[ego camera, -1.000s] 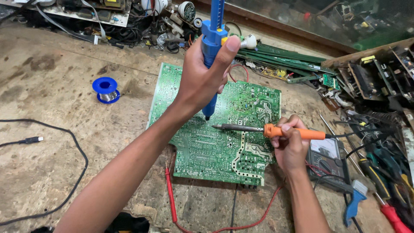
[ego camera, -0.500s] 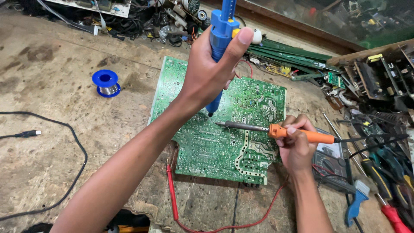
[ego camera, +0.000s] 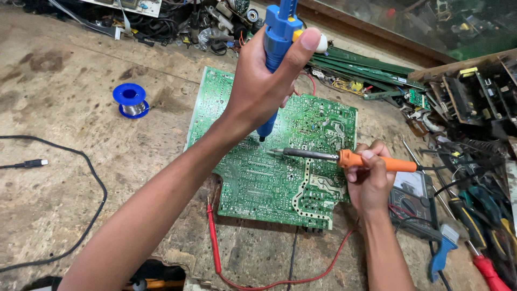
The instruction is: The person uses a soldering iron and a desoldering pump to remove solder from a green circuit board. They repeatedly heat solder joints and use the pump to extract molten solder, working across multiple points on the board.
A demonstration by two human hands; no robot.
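A large green circuit board [ego camera: 280, 178] lies solder side up on a worn wooden bench. My left hand [ego camera: 264, 86] grips a blue desoldering pump [ego camera: 277, 32] held upright, its dark tip touching the board near the middle. My right hand [ego camera: 369, 180] holds an orange-handled soldering iron [ego camera: 344, 157] almost level, its metal tip just right of the pump tip.
A blue spool of solder wire [ego camera: 130, 100] sits left of the board. A red probe and lead [ego camera: 214, 242] run along the front edge. A black cable [ego camera: 81, 161] loops at left. Screwdrivers and tools [ego camera: 474, 226] crowd the right; scrap boards [ego camera: 463, 91] and wires fill the back.
The view has shifted slightly. Both hands stay at the same spot on the board, and the pump's tip has come down onto it beside the iron's tip.
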